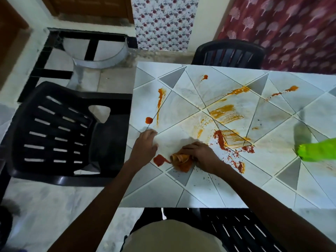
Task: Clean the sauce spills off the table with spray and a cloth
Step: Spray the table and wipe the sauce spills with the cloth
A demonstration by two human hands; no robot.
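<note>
Orange-stained cloth (181,163) looked limp, light, slippery; right hand (201,155) gripped its bunched top, left hand (145,144) rested loose-fingered on the table (200,194).

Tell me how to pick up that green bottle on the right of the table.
The green bottle seems to lie on its side, rounded end pointing left, the rest out of view. Come from above and wrap round the body just behind that end.

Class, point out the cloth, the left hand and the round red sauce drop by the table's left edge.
cloth (181,163): head view, stained bunched middle.
left hand (145,149): head view, its back.
round red sauce drop (149,120): head view, its centre.
</note>
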